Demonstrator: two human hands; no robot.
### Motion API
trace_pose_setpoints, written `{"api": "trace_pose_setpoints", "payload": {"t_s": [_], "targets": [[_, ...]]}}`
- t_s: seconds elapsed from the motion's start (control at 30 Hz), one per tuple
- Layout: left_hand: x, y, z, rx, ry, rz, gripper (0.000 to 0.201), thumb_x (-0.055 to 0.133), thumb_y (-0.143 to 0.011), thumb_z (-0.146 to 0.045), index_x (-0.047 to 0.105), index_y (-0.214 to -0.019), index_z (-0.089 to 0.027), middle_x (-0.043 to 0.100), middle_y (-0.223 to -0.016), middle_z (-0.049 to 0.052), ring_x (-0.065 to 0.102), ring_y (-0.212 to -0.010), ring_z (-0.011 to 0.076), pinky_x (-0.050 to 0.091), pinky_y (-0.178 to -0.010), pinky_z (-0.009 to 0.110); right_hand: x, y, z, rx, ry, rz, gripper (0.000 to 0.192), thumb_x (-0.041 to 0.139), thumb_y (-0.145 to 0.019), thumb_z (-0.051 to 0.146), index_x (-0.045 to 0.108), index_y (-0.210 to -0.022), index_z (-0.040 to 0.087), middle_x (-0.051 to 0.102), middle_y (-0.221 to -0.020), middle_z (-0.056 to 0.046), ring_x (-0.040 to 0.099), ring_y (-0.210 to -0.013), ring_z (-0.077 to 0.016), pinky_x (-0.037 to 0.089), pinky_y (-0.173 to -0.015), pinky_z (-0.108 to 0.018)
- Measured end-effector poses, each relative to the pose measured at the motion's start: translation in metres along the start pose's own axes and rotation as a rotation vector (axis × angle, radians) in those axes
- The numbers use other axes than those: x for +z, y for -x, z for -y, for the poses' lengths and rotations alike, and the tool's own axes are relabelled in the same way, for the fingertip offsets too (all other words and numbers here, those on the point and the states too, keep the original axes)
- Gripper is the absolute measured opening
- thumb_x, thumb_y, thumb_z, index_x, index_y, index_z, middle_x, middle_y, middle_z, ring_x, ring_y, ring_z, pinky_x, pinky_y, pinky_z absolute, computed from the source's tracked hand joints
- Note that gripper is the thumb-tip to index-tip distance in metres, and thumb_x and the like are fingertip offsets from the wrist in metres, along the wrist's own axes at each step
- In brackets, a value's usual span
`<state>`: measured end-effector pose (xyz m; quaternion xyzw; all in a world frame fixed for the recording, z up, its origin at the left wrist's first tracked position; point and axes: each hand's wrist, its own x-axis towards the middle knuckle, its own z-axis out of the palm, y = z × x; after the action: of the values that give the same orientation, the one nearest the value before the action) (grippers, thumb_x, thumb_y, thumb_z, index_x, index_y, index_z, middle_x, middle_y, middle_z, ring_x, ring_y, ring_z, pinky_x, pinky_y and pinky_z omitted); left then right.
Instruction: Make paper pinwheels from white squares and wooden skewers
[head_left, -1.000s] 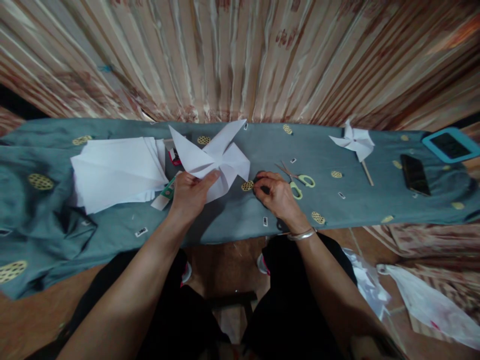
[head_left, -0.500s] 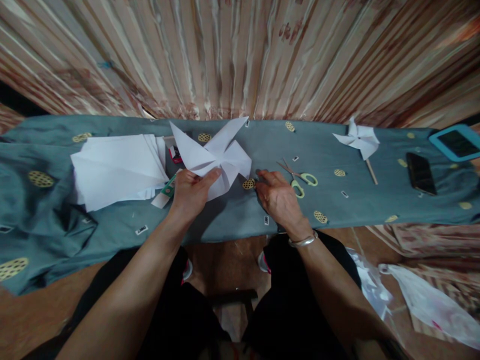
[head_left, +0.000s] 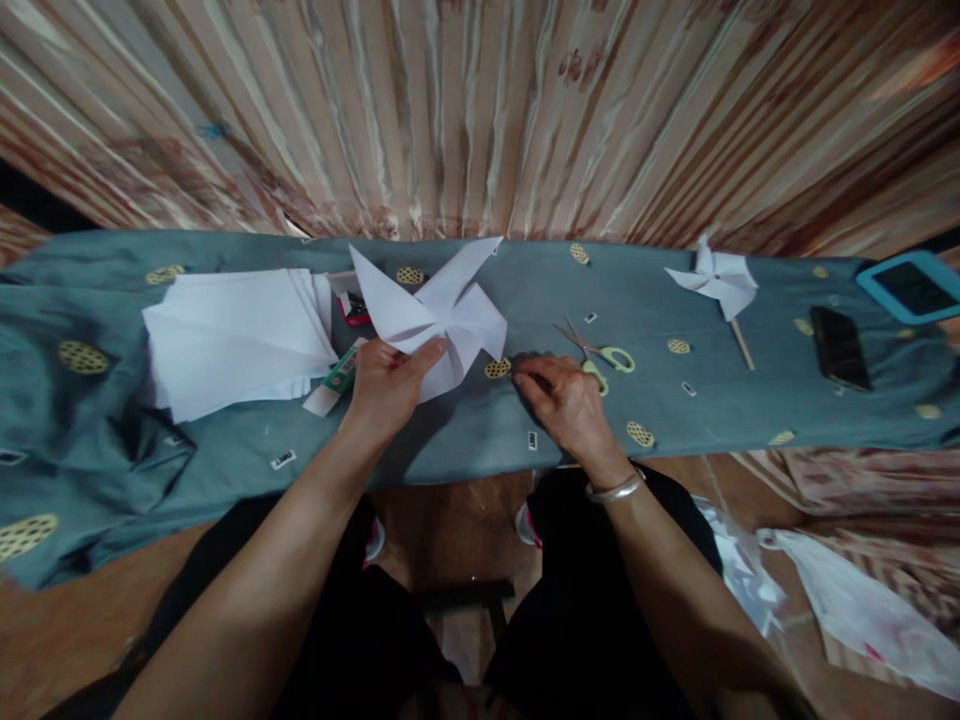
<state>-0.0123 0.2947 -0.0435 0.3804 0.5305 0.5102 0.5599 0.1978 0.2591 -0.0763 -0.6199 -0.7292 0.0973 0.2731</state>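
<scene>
Left of centre, a loose stack of white paper sheets [head_left: 236, 340] lies on the cloth-covered bench [head_left: 465, 430]. Just right of it, the left hand [head_left: 386, 385] pinches the lower edge of a folded white paper pinwheel [head_left: 435, 310], lifted off the cloth. It looks feather-light, thin and easily creased, so a gentle grip near the centre folds seems safest. Centre right, the right hand [head_left: 566, 400] rests fingertips-down on the cloth, holding nothing I can see, beside green-handled scissors [head_left: 600, 355].
</scene>
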Motion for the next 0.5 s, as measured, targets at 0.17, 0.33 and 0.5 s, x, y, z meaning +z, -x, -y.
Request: {"api": "trace_pose_setpoints", "payload": {"t_s": [0.17, 0.33, 0.5], "targets": [[0.0, -0.002, 0.005, 0.059, -0.014, 0.047, 0.025, 0.082, -0.062, -0.034, 0.076, -0.08, -0.017, 0.077, -0.085, 0.005, 0.07, -0.079, 0.0224, 0.054, -0.068, 0.029, 0.011, -0.003, 0.005, -0.053, 0.068, 0.007, 0.018, 0.057, -0.091, 0.024, 0.072, -0.099, 0.019, 0.075, -0.098, -0.01, 0.065, -0.092, -0.0277, 0.051, -0.086, -0.041], [0.0, -0.004, 0.009, 0.009, 0.163, 0.104, 0.027, 0.084, -0.06, -0.033, 0.076, -0.08, -0.018, 0.078, -0.091, 0.005, 0.07, -0.081, 0.0206, 0.054, -0.073, 0.03, 0.013, -0.003, 0.004, -0.138, 0.127, 0.037, 0.02, 0.053, -0.091, 0.017, 0.072, -0.096, 0.016, 0.074, -0.091, -0.013, 0.063, -0.087, -0.0285, 0.052, -0.081, -0.039], [0.002, -0.003, 0.007, -0.046, 0.3, 0.141, 0.031, 0.087, -0.055, -0.028, 0.077, -0.082, -0.018, 0.078, -0.088, 0.004, 0.071, -0.08, 0.0197, 0.054, -0.08, 0.032, 0.013, 0.0, 0.003, -0.155, 0.143, 0.037, 0.022, 0.049, -0.091, 0.016, 0.07, -0.098, 0.016, 0.073, -0.091, -0.013, 0.063, -0.087, -0.0285, 0.052, -0.079, -0.039]]}}
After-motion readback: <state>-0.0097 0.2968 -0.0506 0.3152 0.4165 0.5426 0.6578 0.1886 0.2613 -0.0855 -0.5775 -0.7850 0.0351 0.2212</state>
